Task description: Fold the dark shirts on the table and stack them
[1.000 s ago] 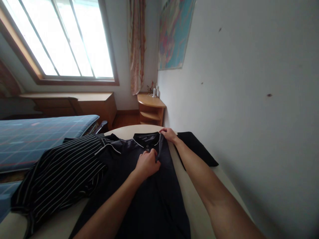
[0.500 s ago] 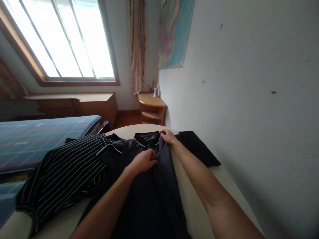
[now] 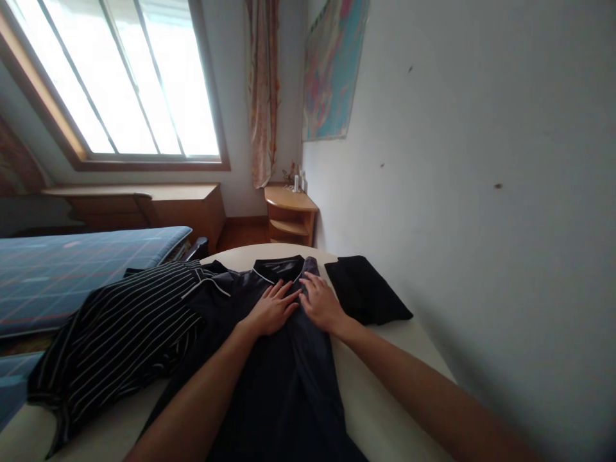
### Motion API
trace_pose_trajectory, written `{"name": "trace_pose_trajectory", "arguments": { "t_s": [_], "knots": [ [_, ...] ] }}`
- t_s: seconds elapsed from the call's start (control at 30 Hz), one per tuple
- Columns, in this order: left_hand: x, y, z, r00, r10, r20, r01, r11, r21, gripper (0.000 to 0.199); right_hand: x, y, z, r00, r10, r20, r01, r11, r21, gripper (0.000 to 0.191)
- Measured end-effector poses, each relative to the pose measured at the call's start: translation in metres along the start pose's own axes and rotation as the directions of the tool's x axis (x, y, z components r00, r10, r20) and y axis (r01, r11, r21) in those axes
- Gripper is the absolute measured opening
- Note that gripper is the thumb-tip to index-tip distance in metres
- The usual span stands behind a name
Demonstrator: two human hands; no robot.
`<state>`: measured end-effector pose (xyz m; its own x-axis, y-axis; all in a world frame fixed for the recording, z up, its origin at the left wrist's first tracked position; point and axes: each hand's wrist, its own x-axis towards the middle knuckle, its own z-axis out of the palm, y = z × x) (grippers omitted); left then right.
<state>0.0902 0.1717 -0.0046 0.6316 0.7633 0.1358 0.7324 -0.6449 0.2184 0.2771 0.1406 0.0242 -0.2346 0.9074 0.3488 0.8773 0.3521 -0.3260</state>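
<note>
A dark polo shirt [image 3: 269, 385] with a white-edged collar lies spread on a pale round-ended table [image 3: 385, 391]. Its right side is folded inward over the front. My left hand [image 3: 273, 309] rests flat on the chest just below the collar, fingers spread. Beside it, my right hand [image 3: 321, 301] lies on the folded part near the shoulder, its fingers apart. Neither hand grips the cloth. The fingertips of the two hands nearly meet.
A black garment with white stripes [image 3: 120, 327] lies at the left of the table. Folded black cloth [image 3: 368, 289] sits at the right, near the wall. Beyond are a bed with a blue checked mattress [image 3: 96, 263] and a wooden corner shelf [image 3: 291, 200].
My right hand has let go of the shirt near the collar and come down onto the folded side. My left hand has opened from a pinch and moved slightly left. The view has shifted a little.
</note>
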Motion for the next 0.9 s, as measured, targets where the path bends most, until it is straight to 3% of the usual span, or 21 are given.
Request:
{"name": "trace_pose_trajectory", "arguments": {
  "t_s": [0.13,0.33,0.4,0.53,0.73,0.9],
  "knots": [
    [0.016,-0.008,-0.001,0.999,-0.039,0.023,0.039,0.999,0.02,0.052,-0.046,-0.024,-0.019,0.984,-0.015,0.178,0.009,0.999,0.036,0.054],
    [0.049,-0.023,-0.005,0.99,-0.127,0.06,0.124,0.99,0.061,0.053,-0.085,-0.033,-0.054,0.893,0.077,0.444,-0.121,0.99,0.073,0.069],
    [0.056,-0.024,-0.006,0.988,-0.148,0.035,0.145,0.986,0.078,0.053,-0.095,-0.03,-0.062,0.885,0.085,0.458,-0.144,0.985,0.096,0.067],
    [0.057,-0.013,-0.009,0.98,-0.19,-0.066,0.196,0.975,0.105,0.053,-0.112,-0.024,-0.063,0.925,0.086,0.37,-0.142,0.982,0.127,0.058],
    [0.017,0.016,-0.016,0.954,-0.235,-0.187,0.259,0.959,0.116,0.052,-0.12,-0.025,-0.068,0.956,0.045,0.289,-0.077,0.992,0.103,0.042],
    [-0.047,0.023,-0.018,0.952,-0.296,-0.075,0.303,0.945,0.121,0.06,-0.132,-0.037,-0.083,0.939,0.097,0.329,-0.115,0.993,0.034,0.045]
  ]
}}
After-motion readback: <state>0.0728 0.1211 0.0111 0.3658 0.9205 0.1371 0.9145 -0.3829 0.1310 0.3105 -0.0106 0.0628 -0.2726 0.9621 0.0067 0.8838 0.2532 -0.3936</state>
